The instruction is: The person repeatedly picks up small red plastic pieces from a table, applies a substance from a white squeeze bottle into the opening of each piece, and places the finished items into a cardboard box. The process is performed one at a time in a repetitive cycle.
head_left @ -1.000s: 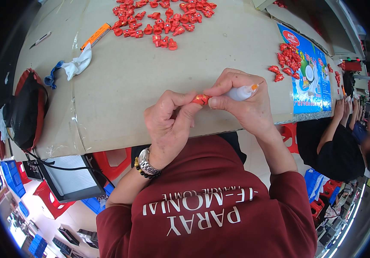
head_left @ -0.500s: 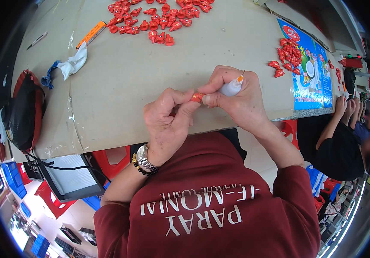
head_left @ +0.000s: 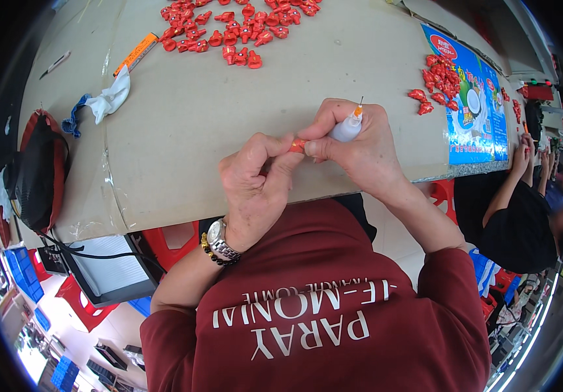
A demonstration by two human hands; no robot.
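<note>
Between the fingertips of both hands sits a small glossy red part point(head_left: 298, 145), mostly covered by the fingers. My left hand point(head_left: 255, 179), with a watch on its wrist, pinches it from the left between thumb and fingers. My right hand point(head_left: 363, 147) grips its other side with thumb and forefinger. Tucked in that same right hand is a white squeeze bottle point(head_left: 345, 129) with an orange collar and a thin needle tip pointing up. Many similar red parts point(head_left: 242, 29) are spread at the far side of the table point(head_left: 183, 130).
More red parts point(head_left: 442, 77) lie on a blue printed sheet point(head_left: 481, 124) at the right. On the left are a white cloth point(head_left: 110, 98), an orange box point(head_left: 136, 53), a pen point(head_left: 54, 64) and a black-and-red bag point(head_left: 41, 173). A co-worker in black point(head_left: 513, 215) sits at the right.
The bottle in my right hand has tipped slightly, its needle now more upright and a little further left. Both hands keep their pinch on the red part. The co-worker's hands have shifted.
</note>
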